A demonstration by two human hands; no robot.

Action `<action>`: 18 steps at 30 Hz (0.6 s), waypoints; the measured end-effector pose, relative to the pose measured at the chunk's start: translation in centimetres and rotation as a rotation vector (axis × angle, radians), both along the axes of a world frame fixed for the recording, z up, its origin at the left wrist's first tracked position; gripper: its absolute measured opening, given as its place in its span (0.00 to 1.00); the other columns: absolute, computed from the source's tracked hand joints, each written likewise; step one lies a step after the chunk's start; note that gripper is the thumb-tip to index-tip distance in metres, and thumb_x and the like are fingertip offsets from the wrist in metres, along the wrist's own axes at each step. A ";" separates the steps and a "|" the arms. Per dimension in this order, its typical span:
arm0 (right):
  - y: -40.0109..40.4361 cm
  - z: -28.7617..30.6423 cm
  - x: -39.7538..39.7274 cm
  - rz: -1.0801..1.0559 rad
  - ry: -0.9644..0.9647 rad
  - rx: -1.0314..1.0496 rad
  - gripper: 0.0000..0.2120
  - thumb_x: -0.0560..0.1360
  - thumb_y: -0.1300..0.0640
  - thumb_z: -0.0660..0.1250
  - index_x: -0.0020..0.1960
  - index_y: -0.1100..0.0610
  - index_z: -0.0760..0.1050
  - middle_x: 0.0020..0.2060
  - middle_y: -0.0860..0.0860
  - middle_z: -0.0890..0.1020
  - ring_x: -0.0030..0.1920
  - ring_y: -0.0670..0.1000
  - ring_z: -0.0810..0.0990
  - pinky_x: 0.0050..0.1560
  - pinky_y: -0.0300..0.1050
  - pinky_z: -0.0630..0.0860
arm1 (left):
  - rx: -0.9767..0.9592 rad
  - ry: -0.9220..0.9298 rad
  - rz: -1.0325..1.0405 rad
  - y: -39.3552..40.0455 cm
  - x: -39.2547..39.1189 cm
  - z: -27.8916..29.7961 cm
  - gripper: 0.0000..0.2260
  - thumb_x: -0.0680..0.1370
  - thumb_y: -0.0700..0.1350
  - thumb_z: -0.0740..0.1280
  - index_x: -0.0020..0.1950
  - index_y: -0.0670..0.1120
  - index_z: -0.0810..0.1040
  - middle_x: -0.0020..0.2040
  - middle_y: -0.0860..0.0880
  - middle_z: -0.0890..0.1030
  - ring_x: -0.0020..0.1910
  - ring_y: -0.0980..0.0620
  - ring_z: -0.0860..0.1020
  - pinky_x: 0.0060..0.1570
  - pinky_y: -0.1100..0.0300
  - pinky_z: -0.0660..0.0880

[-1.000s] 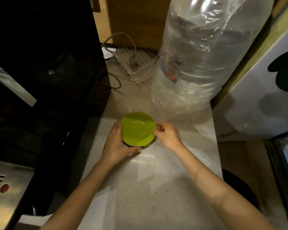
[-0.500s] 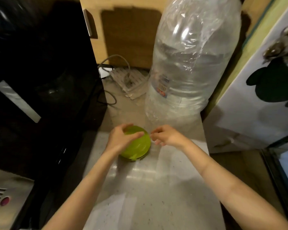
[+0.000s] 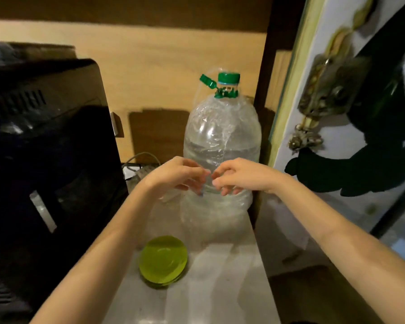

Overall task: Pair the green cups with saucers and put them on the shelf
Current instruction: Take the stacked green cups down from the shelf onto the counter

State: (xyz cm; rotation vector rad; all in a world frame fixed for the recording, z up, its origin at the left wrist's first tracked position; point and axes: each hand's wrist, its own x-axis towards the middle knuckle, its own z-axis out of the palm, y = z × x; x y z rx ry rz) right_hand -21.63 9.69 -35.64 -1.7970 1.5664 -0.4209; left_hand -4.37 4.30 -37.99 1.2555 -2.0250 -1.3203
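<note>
1. Green saucers (image 3: 163,260) sit stacked on the worktop (image 3: 220,288), nearer its left edge, in front of a clear water bottle (image 3: 221,146).
2. Raised above them, the left hand (image 3: 173,175) and right hand (image 3: 241,175) hang loosely curled, gripping nothing.
3. No cups are in view; fetching one to pair appears the next step.

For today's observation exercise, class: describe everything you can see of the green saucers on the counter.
The green saucers form a small stack of glossy lime-green round plates, ceramic by the look, at least two rims showing at the lower edge. The top one lies face up, with a shallow ringed well. The stack rests flat on the pale counter, before the water bottle. Neither hand touches it.
</note>
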 end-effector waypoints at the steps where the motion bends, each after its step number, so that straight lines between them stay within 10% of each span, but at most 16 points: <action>1: 0.3 1.5 -0.4 0.000 -0.009 -0.043 0.17 0.74 0.53 0.65 0.61 0.56 0.72 0.44 0.49 0.82 0.44 0.46 0.82 0.45 0.41 0.77 | -0.041 0.001 -0.021 0.1 -0.4 1.8 0.11 0.71 0.51 0.68 0.49 0.48 0.81 0.48 0.47 0.84 0.44 0.54 0.83 0.42 0.63 0.74; 18: 3.8 23.6 -3.9 -0.054 0.137 -0.733 0.19 0.71 0.56 0.68 0.61 0.53 0.70 0.45 0.52 0.84 0.45 0.49 0.82 0.47 0.47 0.79 | -0.624 0.065 -0.198 2.6 -2.0 27.8 0.12 0.71 0.52 0.66 0.52 0.50 0.79 0.50 0.50 0.83 0.48 0.55 0.82 0.51 0.59 0.77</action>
